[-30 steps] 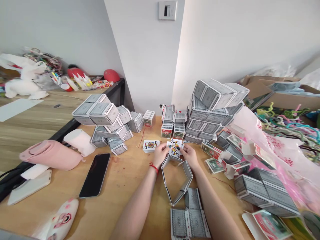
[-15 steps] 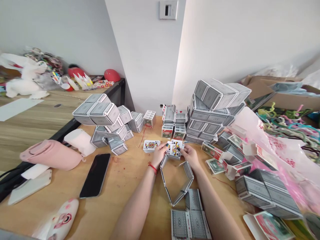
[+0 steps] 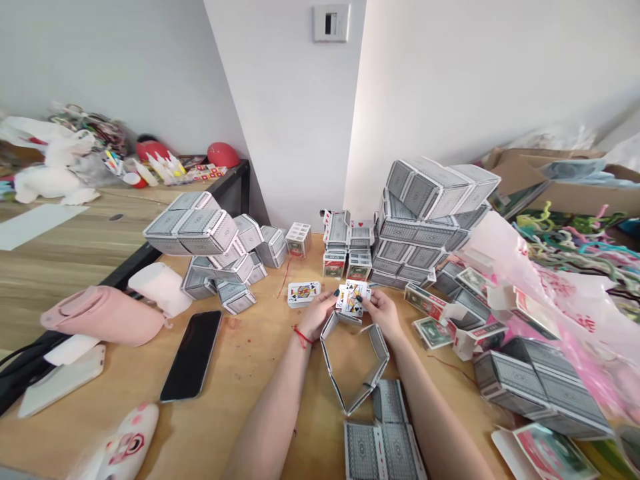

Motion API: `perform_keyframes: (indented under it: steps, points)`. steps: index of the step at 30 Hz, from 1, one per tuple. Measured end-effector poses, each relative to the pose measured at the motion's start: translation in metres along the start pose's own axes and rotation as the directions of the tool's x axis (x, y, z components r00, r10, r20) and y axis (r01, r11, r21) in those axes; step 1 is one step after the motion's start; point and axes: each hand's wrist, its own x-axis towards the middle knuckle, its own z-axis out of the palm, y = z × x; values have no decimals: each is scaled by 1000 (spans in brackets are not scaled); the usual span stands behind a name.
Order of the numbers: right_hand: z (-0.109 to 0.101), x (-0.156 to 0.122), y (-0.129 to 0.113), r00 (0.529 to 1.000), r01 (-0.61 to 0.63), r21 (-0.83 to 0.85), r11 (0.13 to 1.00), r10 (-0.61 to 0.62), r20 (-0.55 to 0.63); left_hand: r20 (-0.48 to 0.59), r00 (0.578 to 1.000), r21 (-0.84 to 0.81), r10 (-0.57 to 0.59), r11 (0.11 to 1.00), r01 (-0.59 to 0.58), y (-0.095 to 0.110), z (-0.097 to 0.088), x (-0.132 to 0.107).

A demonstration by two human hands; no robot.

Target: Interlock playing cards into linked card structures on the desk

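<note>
Between my two hands, a few face-up playing cards (image 3: pixel 354 298) overlap at the far end of a ring of joined cards (image 3: pixel 327 353). My left hand (image 3: pixel 321 312) pinches their left edge, thumb on top. From the other side my right hand (image 3: pixel 383 312) grips the right edge, its thumb lying across a card face. The ring stands on edge on the table, backs outward in places. Left of my left hand lies a face-up stack of playing cards (image 3: pixel 304 292). Closer to me are folded card blocks (image 3: pixel 377 450), backs up.
Stacked card blocks rise at the left (image 3: pixel 190 223) and right (image 3: pixel 425 220). Card boxes (image 3: pixel 345 263) stand at the back. A black phone (image 3: pixel 191 357) and a pink case (image 3: pixel 103 317) lie left; opened card boxes (image 3: pixel 480 337) and pink plastic (image 3: pixel 535 280) crowd the right.
The cards in my hands have shifted slightly and overlap more, with the right one slid leftward. Both hands stay at the ring's far end; the view has tilted a little.
</note>
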Motion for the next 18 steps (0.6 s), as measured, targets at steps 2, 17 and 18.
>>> perform_keyframes:
  steps: [2,17,18]
  points:
    - [1,0,-1,1000,-2,0,1000,2,-4,-1,1000,18,-7,1000,7,0,0,0]
    - [-1,-1,0,1000,-3,-16,1000,3,-4,40,997,116,-61,992,56,8,-1,-5]
    - [-1,-1,-1,1000,-3,-24,1000,2,-9,40,997,121,-63,991,58,9,-1,-5]
